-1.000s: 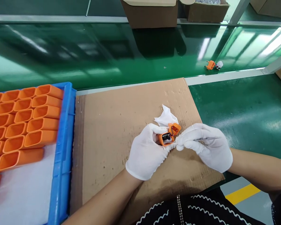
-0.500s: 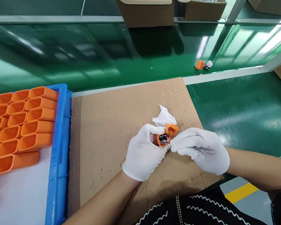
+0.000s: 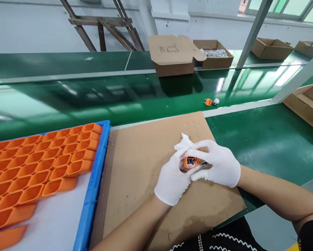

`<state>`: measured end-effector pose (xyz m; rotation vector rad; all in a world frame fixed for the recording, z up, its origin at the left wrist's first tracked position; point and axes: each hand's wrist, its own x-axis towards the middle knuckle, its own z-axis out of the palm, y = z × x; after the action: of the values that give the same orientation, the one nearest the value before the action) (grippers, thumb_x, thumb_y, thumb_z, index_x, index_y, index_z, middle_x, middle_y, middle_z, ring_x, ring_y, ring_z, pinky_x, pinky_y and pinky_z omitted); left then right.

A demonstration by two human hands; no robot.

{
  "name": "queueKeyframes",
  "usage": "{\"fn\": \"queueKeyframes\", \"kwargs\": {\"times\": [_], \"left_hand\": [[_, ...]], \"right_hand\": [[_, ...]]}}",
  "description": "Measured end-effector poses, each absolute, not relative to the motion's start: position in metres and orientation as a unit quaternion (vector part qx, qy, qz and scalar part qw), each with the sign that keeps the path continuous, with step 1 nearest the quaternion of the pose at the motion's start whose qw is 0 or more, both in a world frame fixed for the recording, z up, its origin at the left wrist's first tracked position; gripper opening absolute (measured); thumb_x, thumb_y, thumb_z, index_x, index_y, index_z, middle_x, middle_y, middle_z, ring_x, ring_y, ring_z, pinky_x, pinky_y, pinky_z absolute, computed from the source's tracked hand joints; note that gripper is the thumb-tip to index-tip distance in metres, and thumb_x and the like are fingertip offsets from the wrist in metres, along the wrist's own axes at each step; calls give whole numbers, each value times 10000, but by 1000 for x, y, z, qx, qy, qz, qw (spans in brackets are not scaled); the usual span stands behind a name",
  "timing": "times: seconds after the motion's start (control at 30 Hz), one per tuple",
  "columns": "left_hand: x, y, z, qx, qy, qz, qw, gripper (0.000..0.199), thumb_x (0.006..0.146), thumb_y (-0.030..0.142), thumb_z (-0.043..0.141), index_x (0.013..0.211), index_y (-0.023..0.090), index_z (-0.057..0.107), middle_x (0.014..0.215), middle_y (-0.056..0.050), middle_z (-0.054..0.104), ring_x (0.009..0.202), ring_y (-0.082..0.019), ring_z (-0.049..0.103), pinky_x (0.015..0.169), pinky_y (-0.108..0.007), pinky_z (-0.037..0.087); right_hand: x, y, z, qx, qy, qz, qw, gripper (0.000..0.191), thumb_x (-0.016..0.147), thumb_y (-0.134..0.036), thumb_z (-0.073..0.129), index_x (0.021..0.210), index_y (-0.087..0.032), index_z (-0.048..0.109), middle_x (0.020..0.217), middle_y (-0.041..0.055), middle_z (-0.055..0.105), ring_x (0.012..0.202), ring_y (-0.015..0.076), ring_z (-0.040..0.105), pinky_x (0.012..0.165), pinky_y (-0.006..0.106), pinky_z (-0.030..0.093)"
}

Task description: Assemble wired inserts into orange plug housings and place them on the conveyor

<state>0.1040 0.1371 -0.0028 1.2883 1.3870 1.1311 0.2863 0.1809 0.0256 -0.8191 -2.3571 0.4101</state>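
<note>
This looks like a factory assembly workshop: a long, glossy green strip (image 3: 135, 108) runs past the tabletop (image 3: 253, 139), a blue crate (image 3: 92, 195) holds rows of identical orange casings (image 3: 57, 187), and open cardboard boxes (image 3: 220, 63) stand beyond, near grey posts (image 3: 257, 31).

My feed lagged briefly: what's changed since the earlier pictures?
The right hand moved left, its fingers now reaching over the orange housing to the left hand. The view tilted up, revealing the wall. The left hand still holds the housing; the white scrap still lies beyond.
</note>
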Motion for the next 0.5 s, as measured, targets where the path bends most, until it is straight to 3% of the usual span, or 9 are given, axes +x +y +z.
{"fn": "queueKeyframes", "kwargs": {"times": [0.13,0.23,0.3,0.4,0.5], "left_hand": [[113,133,10,566,550,430,439,664,755,281,798,1384,248,588,1160,-53,751,1093,-248,718,1000,-360,565],[114,124,25,578,566,386,444,891,752,210,794,1552,214,404,1073,-63,751,859,-207,727,853,-342,600],[105,116,35,595,600,345,409,987,734,218,825,1591,235,336,1117,-77,738,741,-190,693,767,-356,601],[73,101,52,649,635,333,257,737,777,266,810,1462,264,539,1346,-100,656,860,-208,695,894,-399,571],[21,84,69,628,705,322,77,300,896,288,677,1179,203,734,1171,-96,731,1068,-267,679,1005,-404,507]], "right_hand": [[282,172,27,-351,-886,176,247,399,815,-232,781,1195,-348,743,1070,3,745,854,168,706,736,248,545],[282,180,35,-367,-865,209,272,277,826,-254,746,1096,-312,769,988,13,751,848,189,705,762,278,557],[288,201,43,-379,-859,203,276,199,857,-306,709,1045,-288,772,962,23,752,841,204,698,720,285,551],[305,260,53,-480,-818,171,269,234,877,-428,679,986,-246,776,822,25,724,722,204,660,612,282,492],[323,334,57,-613,-752,115,212,352,886,-485,642,1054,-204,773,872,69,707,744,212,644,612,287,446]]}}
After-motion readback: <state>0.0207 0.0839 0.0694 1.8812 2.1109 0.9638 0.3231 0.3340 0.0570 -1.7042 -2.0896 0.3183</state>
